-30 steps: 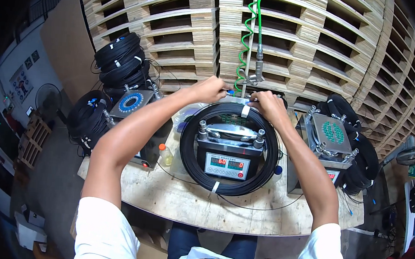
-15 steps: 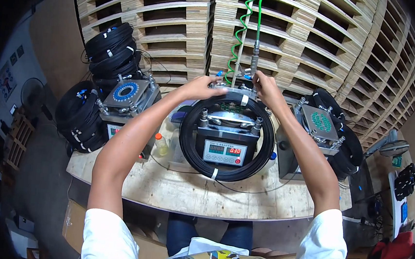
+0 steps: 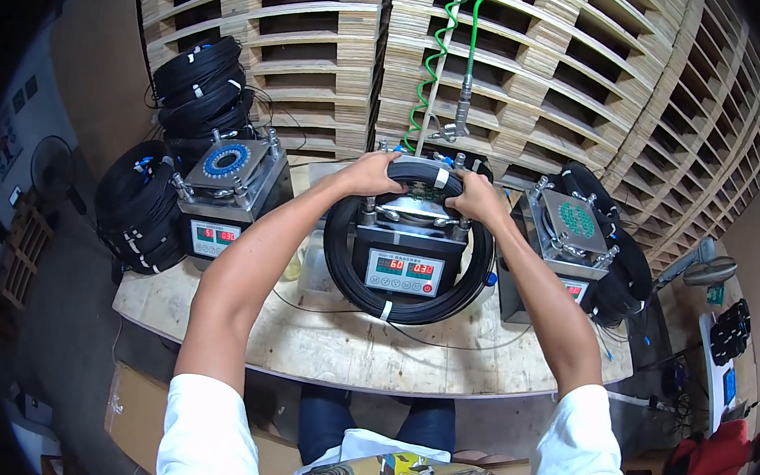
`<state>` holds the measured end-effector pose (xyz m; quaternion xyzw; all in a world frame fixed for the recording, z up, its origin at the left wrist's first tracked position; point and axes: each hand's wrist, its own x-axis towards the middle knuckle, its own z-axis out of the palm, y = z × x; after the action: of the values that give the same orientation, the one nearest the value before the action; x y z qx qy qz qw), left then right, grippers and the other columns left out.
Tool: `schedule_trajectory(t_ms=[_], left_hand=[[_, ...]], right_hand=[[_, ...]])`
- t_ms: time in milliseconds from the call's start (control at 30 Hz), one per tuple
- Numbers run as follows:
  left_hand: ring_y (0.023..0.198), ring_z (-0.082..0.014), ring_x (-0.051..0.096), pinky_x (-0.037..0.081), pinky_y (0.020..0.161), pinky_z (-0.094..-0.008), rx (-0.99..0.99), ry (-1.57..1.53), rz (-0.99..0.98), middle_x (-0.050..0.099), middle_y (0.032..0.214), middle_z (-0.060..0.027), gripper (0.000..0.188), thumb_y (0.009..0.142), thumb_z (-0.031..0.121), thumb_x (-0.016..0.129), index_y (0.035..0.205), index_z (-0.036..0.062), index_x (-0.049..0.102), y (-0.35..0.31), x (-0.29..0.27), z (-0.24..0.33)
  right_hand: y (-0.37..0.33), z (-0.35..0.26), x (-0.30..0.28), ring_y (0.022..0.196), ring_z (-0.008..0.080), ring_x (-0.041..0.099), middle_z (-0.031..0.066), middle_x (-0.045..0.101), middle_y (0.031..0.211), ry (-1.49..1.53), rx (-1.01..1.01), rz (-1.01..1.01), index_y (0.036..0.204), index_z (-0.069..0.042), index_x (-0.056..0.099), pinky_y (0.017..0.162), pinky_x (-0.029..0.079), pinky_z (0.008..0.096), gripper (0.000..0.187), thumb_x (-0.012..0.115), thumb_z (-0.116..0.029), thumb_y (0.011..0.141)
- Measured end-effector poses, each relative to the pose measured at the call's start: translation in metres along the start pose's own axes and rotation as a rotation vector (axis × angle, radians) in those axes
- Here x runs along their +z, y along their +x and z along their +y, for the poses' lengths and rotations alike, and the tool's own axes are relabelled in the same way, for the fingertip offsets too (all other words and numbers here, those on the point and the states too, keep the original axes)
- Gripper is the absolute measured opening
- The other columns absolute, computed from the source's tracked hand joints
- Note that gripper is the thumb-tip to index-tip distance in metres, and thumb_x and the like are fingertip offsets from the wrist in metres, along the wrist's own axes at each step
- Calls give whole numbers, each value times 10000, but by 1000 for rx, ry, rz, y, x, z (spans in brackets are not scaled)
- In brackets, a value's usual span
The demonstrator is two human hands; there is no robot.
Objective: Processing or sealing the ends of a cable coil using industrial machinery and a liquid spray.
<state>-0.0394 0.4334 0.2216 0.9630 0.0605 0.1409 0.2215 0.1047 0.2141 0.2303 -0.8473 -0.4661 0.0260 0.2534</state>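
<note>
A coil of black cable (image 3: pixel 436 314), bound with white ties, stands tilted round the front of the middle metal machine (image 3: pixel 379 248). My left hand (image 3: pixel 372 174) grips the coil's upper left rim, its thumb inside the ring. On the upper right rim my right hand (image 3: pixel 479 198) is closed, with its fingertips curled inward. Through the ring show the machine's clamped plate and its lit display panel (image 3: pixel 401 272). A loose cable end trails from the coil's bottom over the table.
Similar machines stand left (image 3: pixel 220 191) and right (image 3: pixel 567 243), beside stacked black cable coils (image 3: pixel 200 80). A green spiral air hose (image 3: pixel 439 59) hangs behind the middle machine. Wooden pallets (image 3: pixel 358 57) rise at the back. The wooden table (image 3: pixel 371 353) has a curved-looking front edge.
Both hands have come from the fittings at the back of the middle machine onto the coil's upper rim. The display's left digits are now lit.
</note>
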Motion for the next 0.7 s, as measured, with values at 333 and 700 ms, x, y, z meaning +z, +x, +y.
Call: schedule_trajectory(t_ms=[333,700], left_hand=[[941,-390,680,541,838,-460,-116,104,89,702,964,-238,540,711,185,713,1237,84,651,-30,-49,74],[865,-427,677,531,770,-454,-42,1,-57,665,843,-299,324,680,146,687,924,-65,651,-120,-34,95]], right_hand=[[-21,-16,-39,1090,417,612,250,643,1152,-179,-174,180,1303,-94,600,930,513,458,676,803,-196,666],[-104,-47,-45,838,338,698,265,685,863,-34,-289,-121,1046,83,668,765,531,412,449,771,-60,633]])
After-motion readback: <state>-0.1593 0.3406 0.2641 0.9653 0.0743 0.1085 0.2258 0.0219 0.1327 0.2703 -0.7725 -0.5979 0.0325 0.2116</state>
